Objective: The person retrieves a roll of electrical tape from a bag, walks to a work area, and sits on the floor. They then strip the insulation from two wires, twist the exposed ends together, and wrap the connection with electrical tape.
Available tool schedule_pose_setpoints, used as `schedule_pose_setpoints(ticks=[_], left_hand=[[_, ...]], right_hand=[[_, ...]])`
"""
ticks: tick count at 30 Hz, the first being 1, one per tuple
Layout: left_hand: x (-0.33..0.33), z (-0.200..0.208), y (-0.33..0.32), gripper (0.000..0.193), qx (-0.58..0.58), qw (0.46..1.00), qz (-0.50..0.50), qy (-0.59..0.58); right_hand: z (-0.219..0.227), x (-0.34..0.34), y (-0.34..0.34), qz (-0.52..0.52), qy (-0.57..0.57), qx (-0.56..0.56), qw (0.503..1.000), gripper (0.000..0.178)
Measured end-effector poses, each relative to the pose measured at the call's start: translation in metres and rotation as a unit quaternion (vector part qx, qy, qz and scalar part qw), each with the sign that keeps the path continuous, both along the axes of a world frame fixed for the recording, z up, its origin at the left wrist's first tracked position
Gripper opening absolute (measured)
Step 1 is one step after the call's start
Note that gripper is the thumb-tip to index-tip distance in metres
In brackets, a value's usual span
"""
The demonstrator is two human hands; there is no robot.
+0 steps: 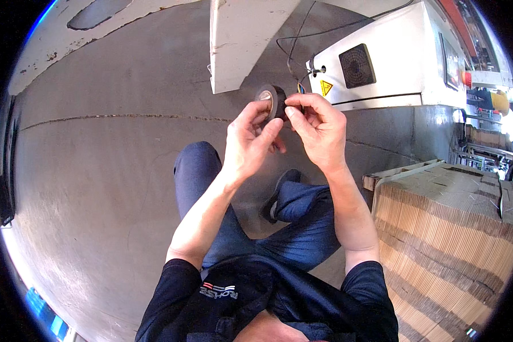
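A roll of black electrical tape (278,101) is held up in front of me, above the floor. My left hand (249,139) grips it, with fingers at the core and the thumb along its lower side. At the roll's right edge, my right hand (320,122) pinches with thumb and forefinger; whether a loose tape end sits in that pinch is too small to make out. Just behind the fingers, thin coloured wires (301,88) hang at the end of a dark cable beside the white machine cabinet (393,62).
The cabinet carries a black fan grille (357,65) and a yellow warning triangle (326,87). A white metal post (239,43) stands ahead. At the right rises a stack of flat cardboard (444,228). Grey concrete floor (108,165) stretches left, and a black cable (325,34) runs across above.
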State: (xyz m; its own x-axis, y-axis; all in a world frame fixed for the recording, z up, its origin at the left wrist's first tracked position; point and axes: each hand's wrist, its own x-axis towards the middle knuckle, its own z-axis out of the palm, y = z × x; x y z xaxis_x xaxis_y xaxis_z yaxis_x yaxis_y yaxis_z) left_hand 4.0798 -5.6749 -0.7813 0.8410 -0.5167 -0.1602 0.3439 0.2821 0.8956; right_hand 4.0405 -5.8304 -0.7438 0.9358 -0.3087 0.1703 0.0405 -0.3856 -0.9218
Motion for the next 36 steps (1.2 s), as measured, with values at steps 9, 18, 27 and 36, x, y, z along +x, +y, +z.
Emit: schedule_pose_setpoints(ticks=[9, 18, 27, 36], left_hand=[[0.009, -0.015, 0.013, 0.036, -0.216, 0.958, -0.099, 0.16], [0.008, -0.002, 0.013, 0.033, -0.059, 0.991, -0.103, 0.058], [0.006, 0.006, 0.016, 0.033, 0.103, 0.987, -0.071, -0.101], [0.01, 0.006, 0.017, 0.033, 0.131, 0.977, -0.072, -0.15]], right_hand=[[0.007, 0.0, -0.006, 0.015, 0.025, 0.003, 1.0, 0.015], [0.016, 0.0, -0.009, 0.055, 0.008, -0.085, 0.995, 0.018], [0.016, 0.002, -0.014, 0.083, -0.015, -0.162, 0.983, 0.017], [0.008, 0.004, -0.014, 0.097, -0.063, -0.172, 0.978, 0.011]])
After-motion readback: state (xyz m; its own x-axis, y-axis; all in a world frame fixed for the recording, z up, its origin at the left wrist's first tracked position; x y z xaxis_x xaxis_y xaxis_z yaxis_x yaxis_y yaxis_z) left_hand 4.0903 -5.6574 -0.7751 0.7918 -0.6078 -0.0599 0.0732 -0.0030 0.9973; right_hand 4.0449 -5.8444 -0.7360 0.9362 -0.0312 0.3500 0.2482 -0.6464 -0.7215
